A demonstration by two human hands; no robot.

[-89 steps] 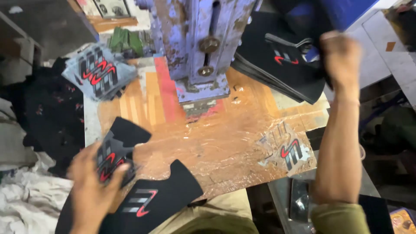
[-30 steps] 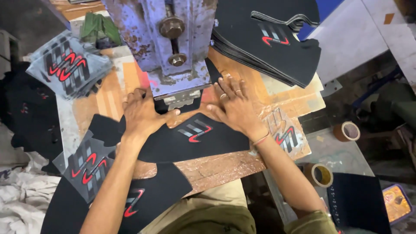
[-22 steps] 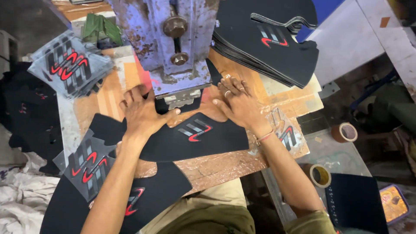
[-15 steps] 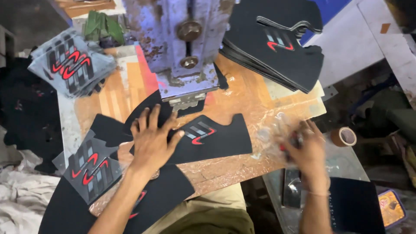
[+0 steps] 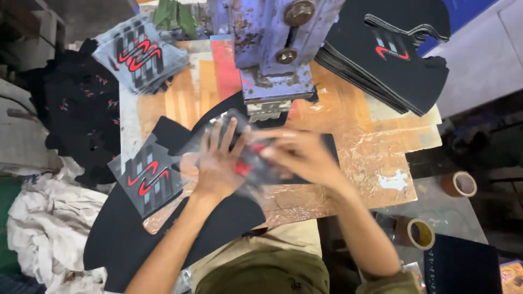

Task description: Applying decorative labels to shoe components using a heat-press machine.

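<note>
Working a black cut panel (image 5: pixel 321 149) at the middle of the worktable (image 5: pixel 348 163), both hands over it, just below the blue press (image 5: pixel 272 49).

Left hand (image 5: pixel 218 160) flat, fingers spread, pressing on the panel; right hand (image 5: pixel 297 155) motion-blurred, pinching a clear film with red print (image 5: pixel 248 163), grip can't be confirmed. Table top is worn wood with orange and red patches, shiny crinkled foil over the right half. Stack of grey-backed decals with red swoosh (image 5: pixel 139 54) at far left corner; another stack (image 5: pixel 150 179) at left edge; pile of black panels with red-grey mark (image 5: pixel 389 54) at far right corner. Two brown tape rolls (image 5: pixel 417 234) off the near right corner. White rags (image 5: pixel 49 228) lie left of the table.
</note>
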